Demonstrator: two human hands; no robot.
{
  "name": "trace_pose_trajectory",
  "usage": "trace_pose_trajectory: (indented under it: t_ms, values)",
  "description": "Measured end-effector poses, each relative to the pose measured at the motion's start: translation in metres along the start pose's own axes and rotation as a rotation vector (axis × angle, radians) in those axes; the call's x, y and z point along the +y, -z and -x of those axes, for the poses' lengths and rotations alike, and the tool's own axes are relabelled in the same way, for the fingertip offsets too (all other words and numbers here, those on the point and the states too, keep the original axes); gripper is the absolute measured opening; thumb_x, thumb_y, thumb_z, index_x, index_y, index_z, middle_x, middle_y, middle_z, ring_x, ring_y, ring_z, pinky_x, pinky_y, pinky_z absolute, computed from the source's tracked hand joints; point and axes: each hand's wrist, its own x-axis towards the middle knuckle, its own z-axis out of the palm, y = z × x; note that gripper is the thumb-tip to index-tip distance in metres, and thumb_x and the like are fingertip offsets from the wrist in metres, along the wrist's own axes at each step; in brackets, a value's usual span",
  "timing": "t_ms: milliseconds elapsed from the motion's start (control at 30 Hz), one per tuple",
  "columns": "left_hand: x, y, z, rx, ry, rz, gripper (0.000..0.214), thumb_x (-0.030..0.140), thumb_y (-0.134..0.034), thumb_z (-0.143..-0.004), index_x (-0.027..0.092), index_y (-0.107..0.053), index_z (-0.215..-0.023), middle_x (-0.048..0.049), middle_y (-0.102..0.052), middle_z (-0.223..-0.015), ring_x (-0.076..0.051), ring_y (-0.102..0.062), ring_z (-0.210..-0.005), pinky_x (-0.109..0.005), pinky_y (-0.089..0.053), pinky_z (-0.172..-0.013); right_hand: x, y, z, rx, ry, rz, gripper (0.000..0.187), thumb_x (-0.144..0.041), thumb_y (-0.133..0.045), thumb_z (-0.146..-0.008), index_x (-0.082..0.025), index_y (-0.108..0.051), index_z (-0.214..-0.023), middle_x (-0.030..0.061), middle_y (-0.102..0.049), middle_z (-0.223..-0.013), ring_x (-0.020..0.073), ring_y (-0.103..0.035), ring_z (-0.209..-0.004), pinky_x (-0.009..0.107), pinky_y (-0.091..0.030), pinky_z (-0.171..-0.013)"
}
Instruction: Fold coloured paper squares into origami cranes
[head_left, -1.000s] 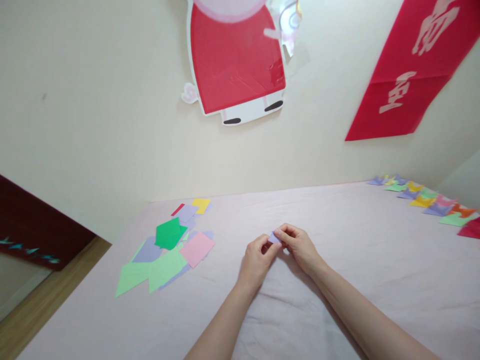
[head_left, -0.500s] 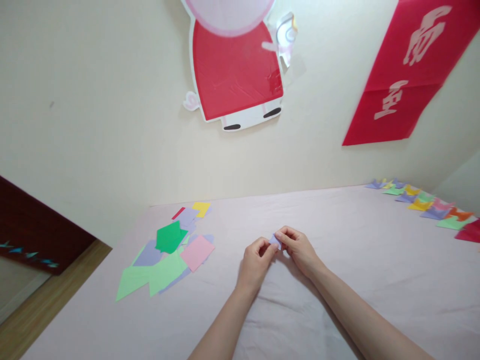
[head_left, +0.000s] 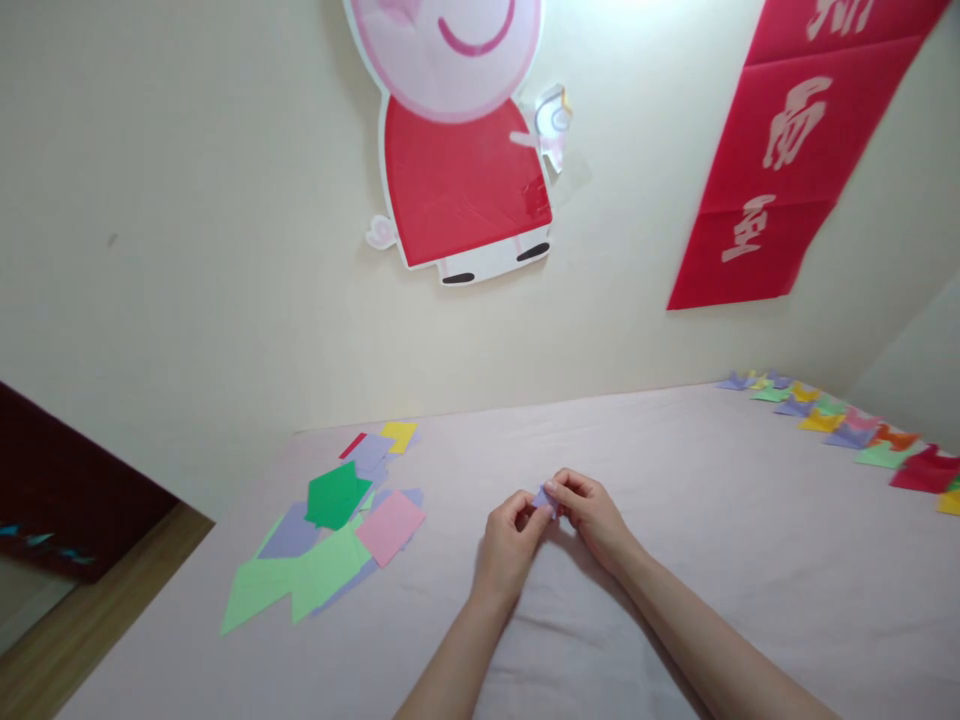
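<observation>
A small folded piece of lilac paper (head_left: 543,498) is pinched between both hands over the pale pink sheet (head_left: 712,560). My left hand (head_left: 507,545) grips its left side with curled fingers. My right hand (head_left: 591,514) holds its right side, thumb and fingertips pressed on it. Most of the paper is hidden by the fingers.
Loose coloured paper squares (head_left: 334,530) in green, lilac, pink, yellow and red lie on the sheet to the left. A row of several folded paper figures (head_left: 847,428) runs along the far right edge. A cartoon pig cut-out (head_left: 457,140) and a red banner (head_left: 787,150) hang on the wall.
The view has tilted upward, so hands and sheet sit lower in frame. Both hands keep pinching the lilac paper with only slight finger shifts.
</observation>
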Motion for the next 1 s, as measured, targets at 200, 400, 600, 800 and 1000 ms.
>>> trace_pose_trajectory:
  t_ms: [200,400,600,800,1000]
  values:
    - [-0.009,-0.001,-0.001,0.018,0.029,0.013,0.024,0.040,-0.055,-0.088,0.018,-0.060,-0.078,0.0042,-0.053,-0.066,-0.013,-0.045,-0.063,-0.023,-0.034,-0.059,0.005,0.001,-0.002,-0.003,-0.025,-0.017,0.045,-0.062,-0.069,-0.070,-0.018,-0.064,-0.065,0.0003,-0.055,-0.059,0.0139,-0.045,-0.056,0.027,-0.035,-0.055]
    - [-0.007,0.002,0.000,0.088,0.051,0.005,0.028,0.044,-0.053,-0.089,0.019,-0.057,-0.078,0.0034,-0.055,-0.068,-0.012,-0.047,-0.063,-0.023,-0.035,-0.059,-0.001,0.000,0.001,-0.002,0.064,0.099,0.043,-0.059,-0.071,-0.071,-0.018,-0.062,-0.063,-0.0006,-0.055,-0.060,0.0142,-0.047,-0.059,0.028,-0.039,-0.060]
    - [-0.005,0.003,0.000,0.053,0.051,0.058,0.028,0.046,-0.058,-0.085,0.018,-0.060,-0.078,0.0028,-0.056,-0.067,-0.013,-0.048,-0.063,-0.023,-0.037,-0.060,-0.002,-0.001,0.004,0.021,0.103,0.196,0.043,-0.058,-0.070,-0.073,-0.019,-0.058,-0.060,-0.0018,-0.051,-0.056,0.0141,-0.043,-0.056,0.028,-0.035,-0.057]
    - [-0.006,0.002,-0.001,0.064,0.067,0.079,0.030,0.047,-0.057,-0.084,0.017,-0.061,-0.078,0.0023,-0.056,-0.064,-0.013,-0.049,-0.059,-0.023,-0.036,-0.058,-0.005,-0.003,0.006,0.006,0.102,0.150,0.045,-0.062,-0.066,-0.075,-0.019,-0.060,-0.062,0.0000,-0.054,-0.059,0.0152,-0.046,-0.058,0.029,-0.037,-0.059]
    - [-0.004,0.003,-0.001,0.063,0.048,0.083,0.031,0.046,-0.057,-0.083,0.018,-0.057,-0.071,0.0042,-0.050,-0.060,-0.012,-0.044,-0.057,-0.023,-0.033,-0.055,-0.007,-0.003,0.007,-0.004,0.121,0.126,0.041,-0.058,-0.073,-0.070,-0.020,-0.060,-0.064,-0.0009,-0.054,-0.060,0.0154,-0.046,-0.060,0.030,-0.038,-0.061]
